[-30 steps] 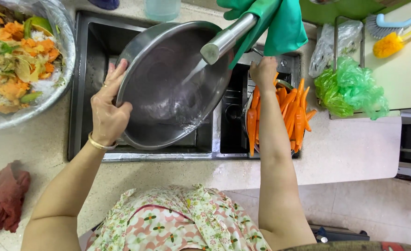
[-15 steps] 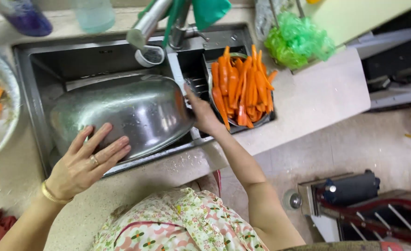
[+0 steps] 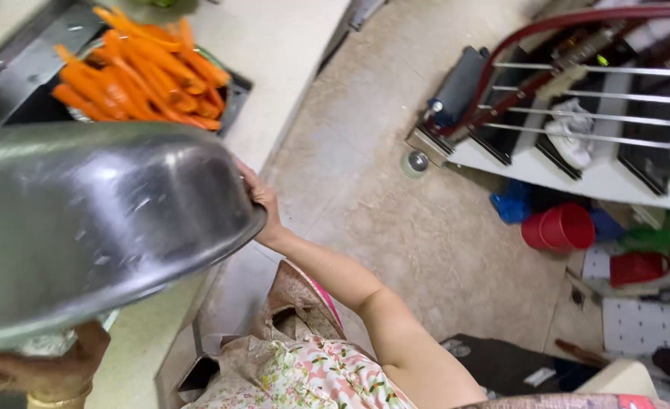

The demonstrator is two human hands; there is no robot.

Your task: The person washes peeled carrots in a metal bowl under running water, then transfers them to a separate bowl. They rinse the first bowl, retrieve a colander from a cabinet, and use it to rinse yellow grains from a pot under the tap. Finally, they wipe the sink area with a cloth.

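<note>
Head view, item one: we hold a large steel bowl (image 3: 93, 227), tilted over the counter (image 3: 274, 60). Our right hand (image 3: 259, 201) grips its rim at three o'clock, fingers curled over the edge. Our left hand (image 3: 51, 371) clasps the rim at seven o'clock from beneath. Item two: carrots (image 3: 142, 68) at twelve o'clock, behind the bowl.
</note>
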